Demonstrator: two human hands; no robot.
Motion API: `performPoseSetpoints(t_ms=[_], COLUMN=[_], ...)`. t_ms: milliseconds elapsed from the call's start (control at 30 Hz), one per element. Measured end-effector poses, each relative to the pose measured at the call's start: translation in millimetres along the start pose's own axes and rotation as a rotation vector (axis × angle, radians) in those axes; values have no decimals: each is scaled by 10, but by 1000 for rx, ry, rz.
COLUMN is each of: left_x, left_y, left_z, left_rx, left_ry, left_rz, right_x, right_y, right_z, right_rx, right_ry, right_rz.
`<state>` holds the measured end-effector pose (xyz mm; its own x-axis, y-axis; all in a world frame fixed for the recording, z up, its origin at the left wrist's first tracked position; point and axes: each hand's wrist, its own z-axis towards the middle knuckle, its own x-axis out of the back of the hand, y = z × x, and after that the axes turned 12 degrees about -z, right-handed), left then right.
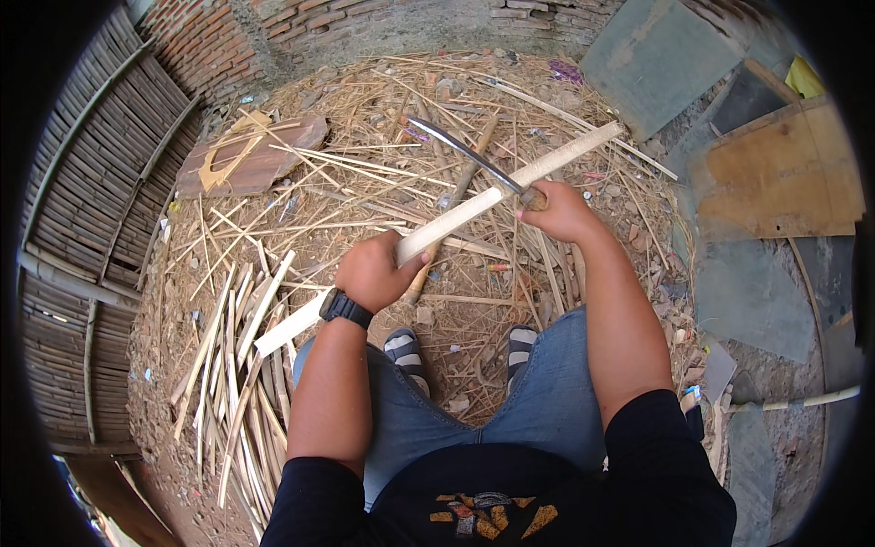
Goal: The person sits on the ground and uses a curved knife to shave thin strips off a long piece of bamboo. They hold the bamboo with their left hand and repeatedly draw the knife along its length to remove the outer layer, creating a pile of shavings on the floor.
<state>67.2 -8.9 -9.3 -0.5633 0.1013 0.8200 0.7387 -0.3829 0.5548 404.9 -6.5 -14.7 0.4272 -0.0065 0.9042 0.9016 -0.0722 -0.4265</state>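
Observation:
A long pale split-bamboo slat point(453, 217) runs slanting across the middle, from low on the left up to the right. My left hand point(372, 271) is closed around it, thumb on the upper face, and the lower end sticks out past my wrist. Gripped by its wooden handle, a machete point(460, 149) with a long, slightly curved blade is in my right hand point(565, 211). The blade points away to the upper left and crosses over the slat close to the handle; whether the edge touches it I cannot tell.
Split bamboo strips point(239, 378) are piled at the left, with shavings and offcuts over the dirt. A round stick point(476, 164) lies under the slat. Brown board point(196, 170), grey sheets point(658, 64) and a wooden panel point(775, 173) lie around. Bamboo fencing point(87, 164) and brick wall point(310, 27) enclose the yard.

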Motion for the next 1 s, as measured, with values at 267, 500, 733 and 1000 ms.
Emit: performPoseSetpoints(t_ms=[267,500,733,1000], left_x=[-19,-39,-39,-50], left_y=[-19,-29,-36,-38], left_z=[4,0,1,3], left_rx=[15,-3,-2,30], left_ry=[-21,-16,-44,-72], left_rz=[23,38,37,76], right_x=[-41,-153,-203,-260], right_y=[4,88,123,79], right_z=[20,78,117,121], right_rx=[63,71,70,82], right_ry=[-16,-11,-23,-35], right_rz=[14,3,-46,-97])
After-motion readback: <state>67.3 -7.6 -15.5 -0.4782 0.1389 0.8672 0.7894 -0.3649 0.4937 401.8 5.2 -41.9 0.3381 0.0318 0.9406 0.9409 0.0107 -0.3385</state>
